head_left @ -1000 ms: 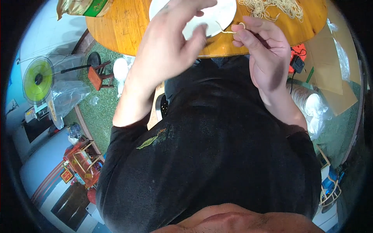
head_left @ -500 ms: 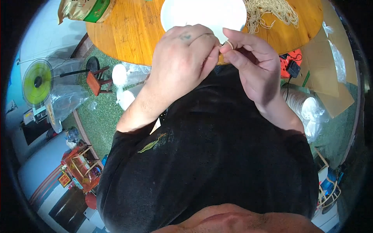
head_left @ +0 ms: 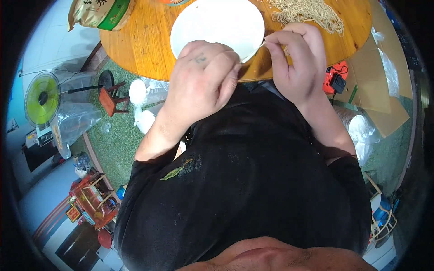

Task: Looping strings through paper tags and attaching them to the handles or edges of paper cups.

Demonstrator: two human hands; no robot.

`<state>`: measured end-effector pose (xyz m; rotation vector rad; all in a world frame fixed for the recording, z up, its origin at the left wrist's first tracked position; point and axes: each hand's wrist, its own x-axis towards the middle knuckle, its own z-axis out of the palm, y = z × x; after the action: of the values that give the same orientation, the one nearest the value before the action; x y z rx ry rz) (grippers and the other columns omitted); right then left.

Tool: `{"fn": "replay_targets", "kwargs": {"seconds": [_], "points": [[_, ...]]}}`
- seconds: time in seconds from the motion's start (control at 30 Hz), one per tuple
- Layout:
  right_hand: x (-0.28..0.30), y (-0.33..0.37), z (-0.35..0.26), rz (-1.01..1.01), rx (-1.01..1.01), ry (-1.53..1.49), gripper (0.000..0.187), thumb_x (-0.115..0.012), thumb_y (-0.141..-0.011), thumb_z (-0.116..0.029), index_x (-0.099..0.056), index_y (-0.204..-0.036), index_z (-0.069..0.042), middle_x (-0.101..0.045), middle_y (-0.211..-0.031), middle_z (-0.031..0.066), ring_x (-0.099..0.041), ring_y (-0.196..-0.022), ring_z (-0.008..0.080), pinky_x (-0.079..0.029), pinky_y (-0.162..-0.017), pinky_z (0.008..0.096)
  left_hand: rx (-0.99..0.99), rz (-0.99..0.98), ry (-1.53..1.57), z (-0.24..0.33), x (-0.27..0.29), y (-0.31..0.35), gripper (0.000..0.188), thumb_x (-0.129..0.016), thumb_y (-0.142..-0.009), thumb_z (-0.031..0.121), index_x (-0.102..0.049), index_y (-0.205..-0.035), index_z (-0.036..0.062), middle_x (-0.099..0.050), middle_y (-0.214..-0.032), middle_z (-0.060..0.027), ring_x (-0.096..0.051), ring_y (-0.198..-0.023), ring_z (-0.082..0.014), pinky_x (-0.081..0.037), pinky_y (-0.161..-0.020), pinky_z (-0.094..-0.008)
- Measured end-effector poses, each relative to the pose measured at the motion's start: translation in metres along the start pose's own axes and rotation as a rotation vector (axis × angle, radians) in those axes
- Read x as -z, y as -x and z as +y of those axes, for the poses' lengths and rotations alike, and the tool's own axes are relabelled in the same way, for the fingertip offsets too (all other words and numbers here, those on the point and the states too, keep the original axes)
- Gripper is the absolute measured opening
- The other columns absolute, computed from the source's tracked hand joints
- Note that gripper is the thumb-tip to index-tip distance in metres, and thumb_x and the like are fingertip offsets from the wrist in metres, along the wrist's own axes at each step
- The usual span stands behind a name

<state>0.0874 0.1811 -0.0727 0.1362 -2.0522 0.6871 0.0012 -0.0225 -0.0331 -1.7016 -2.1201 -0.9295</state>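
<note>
A short length of thin pale cord (head_left: 257, 50) stretches slantwise between my two hands. My left hand (head_left: 201, 79) is closed over the near edge of a round white plate (head_left: 217, 22), its fingers curled with the cord running out beside its thumb. What else lies inside that hand is hidden. My right hand (head_left: 298, 65) pinches the cord's other end between thumb and fingertips, just off the plate's right rim. Beyond the right hand a loose heap of beige cords (head_left: 312, 13) lies on the wooden table (head_left: 144, 40).
A cream and green bag (head_left: 101, 13) stands on the table's left side. Below, at left, are a fan (head_left: 43, 98) and a small red stool (head_left: 110, 100). Cardboard (head_left: 375, 86), a red object with a black plug (head_left: 335, 79) and plastic-wrapped stacks (head_left: 359, 131) lie at right.
My hands have drawn apart: the right moved up and away from the left, and the cord is now stretched between them. More of the plate shows.
</note>
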Motion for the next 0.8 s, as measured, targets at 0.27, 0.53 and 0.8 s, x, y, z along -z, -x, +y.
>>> {"fn": "replay_targets", "kwargs": {"seconds": [0.27,0.53,0.8], "points": [[0.013,0.032,0.005,-0.299,-0.151,0.107,0.008,-0.075,-0.084,-0.009,-0.07,-0.09,-0.009,-0.071,-0.082,0.0068,-0.07,-0.073,0.0273,-0.055,-0.062,0.0371,0.029,-0.144,-0.229,-0.017,0.043,0.008,0.023,-0.075,-0.072,0.005,-0.063,-0.092,0.006,-0.069,-0.089,-0.0077,-0.068,-0.088,-0.0304,-0.048,-0.09,-0.0402],[0.054,0.011,0.047,-0.405,-0.158,0.293,0.01,-0.074,-0.091,-0.015,-0.077,-0.099,-0.011,-0.074,-0.09,0.0092,-0.071,-0.08,0.031,-0.056,-0.068,0.0383,0.141,-0.219,-0.215,-0.037,0.076,0.01,0.051,-0.065,-0.078,-0.005,-0.068,-0.128,0.0069,-0.069,-0.09,-0.0064,-0.068,-0.094,-0.0263,-0.047,-0.1,-0.0431],[0.079,-0.043,0.038,-0.499,-0.414,0.114,0.014,-0.075,-0.093,-0.019,-0.076,-0.1,-0.006,-0.075,-0.085,0.0072,-0.07,-0.071,0.0209,-0.054,-0.063,0.0338,-0.024,-0.277,-0.263,-0.076,0.103,0.018,0.042,-0.064,-0.075,-0.007,-0.071,-0.112,0.0094,-0.069,-0.1,-0.0073,-0.067,-0.109,-0.0292,-0.045,-0.104,-0.0452]]}}
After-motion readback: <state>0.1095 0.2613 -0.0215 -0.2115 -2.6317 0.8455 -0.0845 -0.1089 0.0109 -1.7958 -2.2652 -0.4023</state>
